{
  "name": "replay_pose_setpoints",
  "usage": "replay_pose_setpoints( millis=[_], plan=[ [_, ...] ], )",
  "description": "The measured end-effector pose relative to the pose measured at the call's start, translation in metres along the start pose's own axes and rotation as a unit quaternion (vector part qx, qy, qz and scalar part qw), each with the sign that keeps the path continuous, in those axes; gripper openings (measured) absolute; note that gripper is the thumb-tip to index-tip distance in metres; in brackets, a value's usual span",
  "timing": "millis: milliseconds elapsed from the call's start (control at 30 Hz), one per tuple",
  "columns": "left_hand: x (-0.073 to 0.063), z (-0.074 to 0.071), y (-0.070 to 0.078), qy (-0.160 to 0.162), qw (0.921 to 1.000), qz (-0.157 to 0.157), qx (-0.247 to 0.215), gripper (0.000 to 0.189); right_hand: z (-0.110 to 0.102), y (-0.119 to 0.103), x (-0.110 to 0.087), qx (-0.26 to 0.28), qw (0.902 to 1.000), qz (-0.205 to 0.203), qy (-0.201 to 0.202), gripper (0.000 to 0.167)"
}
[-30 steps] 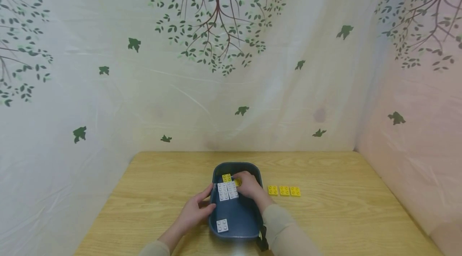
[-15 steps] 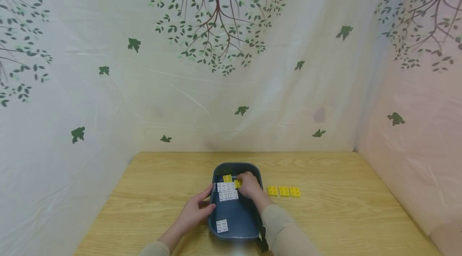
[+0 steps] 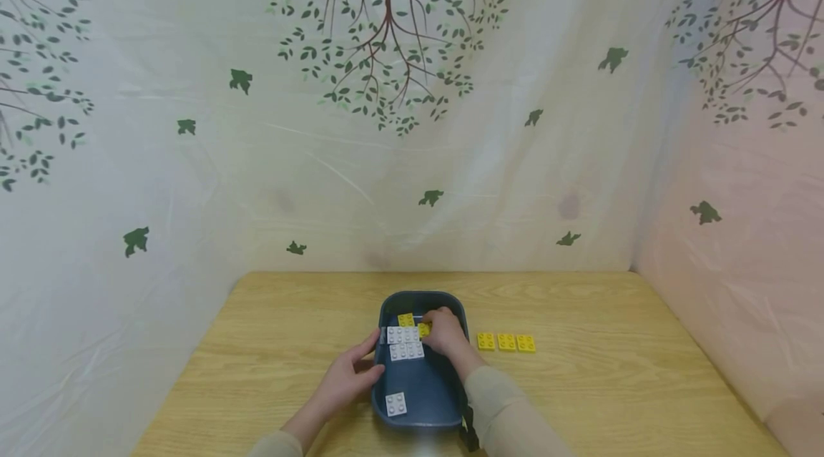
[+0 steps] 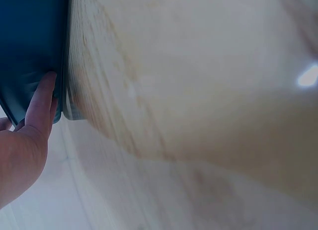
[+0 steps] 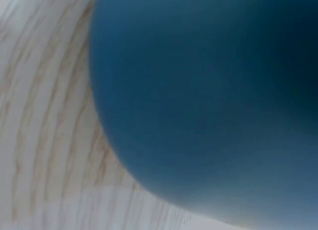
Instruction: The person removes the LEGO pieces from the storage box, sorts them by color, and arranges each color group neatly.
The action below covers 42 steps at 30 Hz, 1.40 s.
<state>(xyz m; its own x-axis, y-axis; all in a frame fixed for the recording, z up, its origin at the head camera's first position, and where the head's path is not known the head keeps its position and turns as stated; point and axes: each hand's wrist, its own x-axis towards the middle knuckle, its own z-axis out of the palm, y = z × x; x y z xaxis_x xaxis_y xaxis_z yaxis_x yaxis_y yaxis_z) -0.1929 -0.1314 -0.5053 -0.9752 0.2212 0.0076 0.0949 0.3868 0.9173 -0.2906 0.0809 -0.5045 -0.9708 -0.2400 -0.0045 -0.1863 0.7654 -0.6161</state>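
A dark blue container [image 3: 425,392] with a raised rim stands on the table, several toy building bricks inside. Its left side is touched by my left hand [image 3: 341,382], whose extended finger [image 4: 42,101] lies along the wall in the left wrist view. Reaching into the container, my right hand [image 3: 445,334] pinches a yellow brick [image 3: 424,330], partly hidden by the fingers. Just left of it, white bricks [image 3: 403,335] form two rows, with another yellow brick [image 3: 405,320] behind them. A single white brick [image 3: 395,404] lies near the front left. Blue blur fills most of the right wrist view.
Three yellow bricks [image 3: 506,342] lie in a row on the wooden table [image 3: 611,371], right of the container. A black strap [image 3: 469,428] hangs by its front right corner. A pale curtain [image 3: 322,156] with printed branches and birds closes off the back and sides.
The upper white bricks have shifted slightly left against the lower ones. More of the yellow brick at my right fingertips shows, that hand having moved slightly right. My left hand has stayed put.
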Motion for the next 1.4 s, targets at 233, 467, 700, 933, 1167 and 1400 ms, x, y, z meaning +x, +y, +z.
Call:
replay_pose_setpoints(
  millis=[233, 467, 700, 933, 1167, 1400],
  plan=[
    [0.0022, -0.0006, -0.0017, -0.008, 1.0000, -0.003, -0.002, 0.066, -0.0003, 0.0012, 0.0007, 0.026, 0.9996, 0.009, -0.006, 0.036],
    [0.0026, -0.0003, -0.0013, -0.004, 1.0000, -0.002, -0.006, 0.066, -0.0018, 0.0006, 0.0025, 0.054, 0.9984, 0.015, -0.012, 0.034],
    [0.0040, -0.0016, -0.0007, -0.002, 1.0000, -0.006, -0.004, 0.066, -0.0037, -0.0024, 0.0043, 0.062, 0.9977, 0.022, -0.013, 0.033],
    [0.0048, -0.0024, 0.0012, -0.004, 0.9999, -0.011, -0.008, 0.065, -0.0021, -0.0008, 0.0061, 0.057, 0.9983, 0.010, -0.001, 0.033],
    [0.0069, -0.0014, 0.0007, -0.003, 1.0000, -0.008, -0.001, 0.065, -0.0006, 0.0020, 0.0068, 0.046, 0.9988, 0.015, 0.004, 0.032],
    [0.0085, -0.0004, -0.0003, -0.001, 1.0000, -0.008, -0.001, 0.065, -0.0003, 0.0023, 0.0075, 0.040, 0.9989, 0.017, 0.019, 0.029]
  ],
)
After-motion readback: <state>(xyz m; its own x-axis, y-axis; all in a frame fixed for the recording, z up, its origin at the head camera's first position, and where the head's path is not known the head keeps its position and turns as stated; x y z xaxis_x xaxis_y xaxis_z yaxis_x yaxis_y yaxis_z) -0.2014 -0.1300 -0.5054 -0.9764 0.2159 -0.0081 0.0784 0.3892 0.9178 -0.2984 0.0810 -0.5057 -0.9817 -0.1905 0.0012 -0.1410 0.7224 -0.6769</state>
